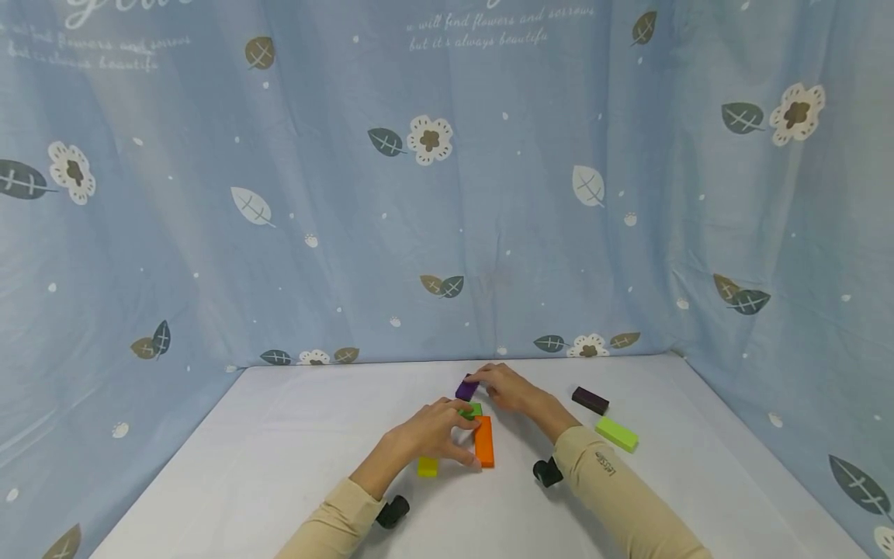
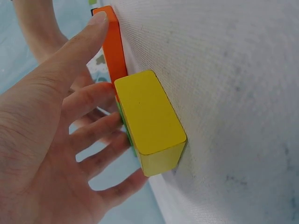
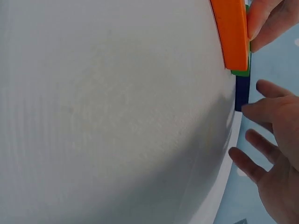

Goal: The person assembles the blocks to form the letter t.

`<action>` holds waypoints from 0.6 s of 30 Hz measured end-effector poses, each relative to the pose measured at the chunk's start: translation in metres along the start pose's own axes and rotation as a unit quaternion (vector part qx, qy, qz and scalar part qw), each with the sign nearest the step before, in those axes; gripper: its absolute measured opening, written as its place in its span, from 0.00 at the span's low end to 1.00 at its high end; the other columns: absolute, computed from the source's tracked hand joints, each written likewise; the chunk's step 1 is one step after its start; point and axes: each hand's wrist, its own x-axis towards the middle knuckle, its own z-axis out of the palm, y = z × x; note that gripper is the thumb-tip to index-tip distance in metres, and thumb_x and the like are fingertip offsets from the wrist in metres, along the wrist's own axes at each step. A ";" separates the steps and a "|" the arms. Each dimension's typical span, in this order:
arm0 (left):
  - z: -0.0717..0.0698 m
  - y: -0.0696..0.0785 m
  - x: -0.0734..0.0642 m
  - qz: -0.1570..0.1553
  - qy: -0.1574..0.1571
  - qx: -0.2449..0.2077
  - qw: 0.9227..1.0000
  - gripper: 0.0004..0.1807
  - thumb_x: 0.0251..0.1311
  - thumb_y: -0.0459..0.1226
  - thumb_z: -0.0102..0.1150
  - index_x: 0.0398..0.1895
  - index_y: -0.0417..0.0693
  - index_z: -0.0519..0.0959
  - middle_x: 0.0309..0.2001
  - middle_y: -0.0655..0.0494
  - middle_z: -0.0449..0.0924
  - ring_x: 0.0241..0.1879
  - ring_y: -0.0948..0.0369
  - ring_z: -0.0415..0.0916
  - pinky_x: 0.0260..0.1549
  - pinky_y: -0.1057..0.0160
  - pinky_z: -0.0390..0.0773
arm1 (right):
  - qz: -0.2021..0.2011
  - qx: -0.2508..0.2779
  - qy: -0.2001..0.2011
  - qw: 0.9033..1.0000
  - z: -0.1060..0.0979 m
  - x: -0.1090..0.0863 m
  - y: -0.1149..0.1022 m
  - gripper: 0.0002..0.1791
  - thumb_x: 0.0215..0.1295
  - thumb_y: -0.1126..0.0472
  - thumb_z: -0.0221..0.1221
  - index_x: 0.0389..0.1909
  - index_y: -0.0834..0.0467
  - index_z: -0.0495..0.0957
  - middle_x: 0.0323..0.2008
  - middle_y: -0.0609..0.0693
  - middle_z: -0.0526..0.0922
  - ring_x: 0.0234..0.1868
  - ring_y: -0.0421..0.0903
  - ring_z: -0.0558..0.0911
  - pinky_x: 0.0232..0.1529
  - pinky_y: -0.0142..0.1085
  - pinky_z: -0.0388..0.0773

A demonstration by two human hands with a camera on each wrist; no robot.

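Right wrist: right fingers [image 3: 264,110] (spread) touch purple block [image 3: 242,91]; left fingers [image 3: 259,17], orange block [image 3: 232,35].

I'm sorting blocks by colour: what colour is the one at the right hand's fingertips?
That block is purple; the head view shows it best.

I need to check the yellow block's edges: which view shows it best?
The left wrist view: the yellow block looks large there, two faces plain. The head view shows it small, partly hidden by the left hand; the right wrist view lacks it.
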 end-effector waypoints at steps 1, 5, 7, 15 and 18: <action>0.000 0.000 0.000 -0.001 -0.001 0.001 1.000 0.40 0.45 0.66 0.67 0.60 0.58 0.79 0.68 0.54 0.71 0.64 0.51 0.69 0.62 0.47 0.72 | 0.014 -0.003 0.001 1.000 0.000 0.000 -0.001 0.24 0.65 0.75 0.55 0.60 0.58 0.78 0.57 0.59 0.79 0.59 0.58 0.76 0.66 0.54 0.68; 0.002 0.000 0.000 -0.004 -0.004 0.002 1.000 0.40 0.45 0.67 0.67 0.61 0.59 0.79 0.68 0.55 0.71 0.64 0.53 0.68 0.63 0.48 0.71 | 0.050 -0.012 -0.002 0.999 0.000 -0.001 -0.003 0.22 0.66 0.69 0.60 0.61 0.55 0.77 0.56 0.57 0.78 0.58 0.55 0.75 0.66 0.51 0.70; 0.002 0.000 0.000 -0.004 -0.005 0.000 1.000 0.40 0.45 0.67 0.67 0.61 0.59 0.79 0.68 0.55 0.71 0.64 0.53 0.68 0.63 0.48 0.71 | 0.050 -0.011 -0.001 0.999 0.000 0.000 -0.004 0.22 0.66 0.68 0.60 0.61 0.57 0.77 0.57 0.57 0.78 0.59 0.55 0.75 0.66 0.51 0.70; 0.000 0.000 0.001 0.003 -0.001 -0.002 1.000 0.40 0.45 0.67 0.67 0.60 0.58 0.79 0.67 0.53 0.72 0.63 0.52 0.69 0.61 0.46 0.72 | 0.032 -0.006 -0.008 0.999 0.004 0.010 -0.003 0.22 0.68 0.71 0.56 0.62 0.58 0.76 0.63 0.59 0.76 0.64 0.59 0.74 0.68 0.54 0.67; -0.001 -0.001 0.001 0.006 0.000 -0.003 1.000 0.41 0.45 0.67 0.67 0.60 0.57 0.79 0.67 0.53 0.72 0.63 0.52 0.69 0.61 0.47 0.73 | 0.040 -0.001 -0.018 0.999 0.004 0.013 -0.004 0.23 0.68 0.70 0.55 0.63 0.55 0.75 0.62 0.59 0.75 0.63 0.58 0.74 0.67 0.54 0.68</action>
